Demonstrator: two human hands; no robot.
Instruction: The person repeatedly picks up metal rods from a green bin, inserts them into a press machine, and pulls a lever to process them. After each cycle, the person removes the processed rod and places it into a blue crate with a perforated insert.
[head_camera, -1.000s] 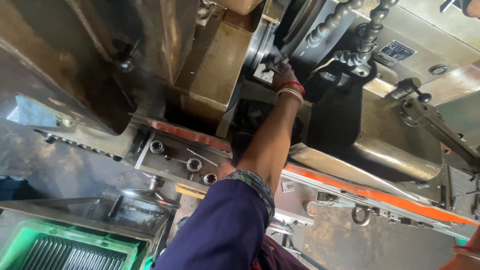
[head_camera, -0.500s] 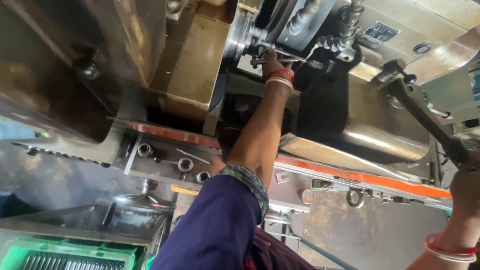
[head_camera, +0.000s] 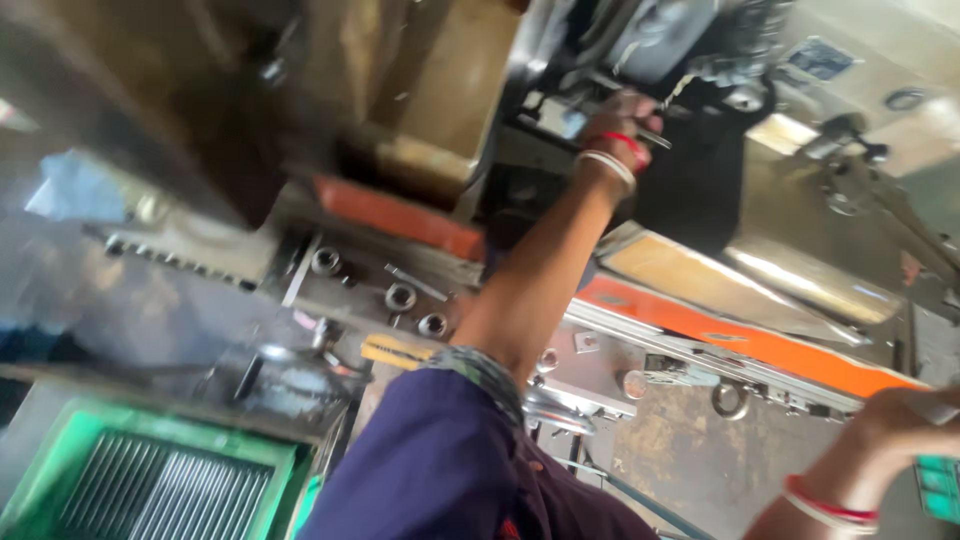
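My left hand (head_camera: 620, 118) reaches up and away into the dark opening of a large metal machine (head_camera: 450, 80). Its fingers are closed around a thin metal rod (head_camera: 655, 140) beside a shiny fitting. Red and white bangles sit on that wrist, and a dark purple sleeve covers the upper arm. My right hand (head_camera: 900, 420) is low at the right edge, also wearing bangles. Its fingers curl toward a pale grey piece at the frame border. Motion blur hides whether it grips that piece.
An orange strip (head_camera: 740, 335) runs along the machine bed below my left arm. Several round metal sockets (head_camera: 400, 297) lie on a ledge to the left. A green crate of metal rods (head_camera: 150, 480) stands at bottom left. A long metal lever (head_camera: 880, 190) slants at the right.
The view has shifted and blurred, so the machine looks closer. My left hand stays at the same fitting. My right hand has dropped lower at the right edge, away from the long lever.
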